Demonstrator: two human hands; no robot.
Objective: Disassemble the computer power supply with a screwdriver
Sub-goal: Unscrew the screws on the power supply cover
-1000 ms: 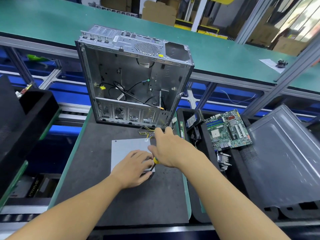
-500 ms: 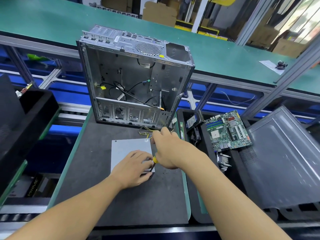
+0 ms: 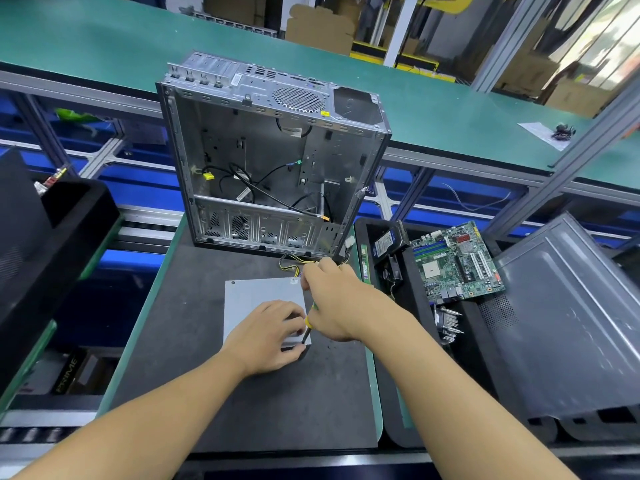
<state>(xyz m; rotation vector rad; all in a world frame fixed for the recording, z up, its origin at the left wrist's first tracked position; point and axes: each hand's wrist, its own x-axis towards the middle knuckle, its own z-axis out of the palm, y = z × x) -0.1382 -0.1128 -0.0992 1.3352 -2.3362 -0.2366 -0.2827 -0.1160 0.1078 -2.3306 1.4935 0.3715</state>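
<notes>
Dark box [image 3: 67, 374], lower left: "PRIME" in pale letters up its side.
Yellow sticker [image 3: 325, 113], hard-drive label [image 3: 384, 244]: too small to read.

Gutted PC case [image 3: 270, 161] stands open at 12 o'clock, loose black cables inside. At 3 o'clock a black bin [image 3: 410, 289] holds a motherboard [image 3: 457, 261] and a hard drive [image 3: 386, 242], with a grey side panel [image 3: 571, 323] right next to them. Cardboard boxes [image 3: 318, 27] way back at 12.

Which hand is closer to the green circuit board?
The right hand. It grips the screwdriver, off to the left of the green circuit board. The left hand holds the power supply, farther left still.
</notes>
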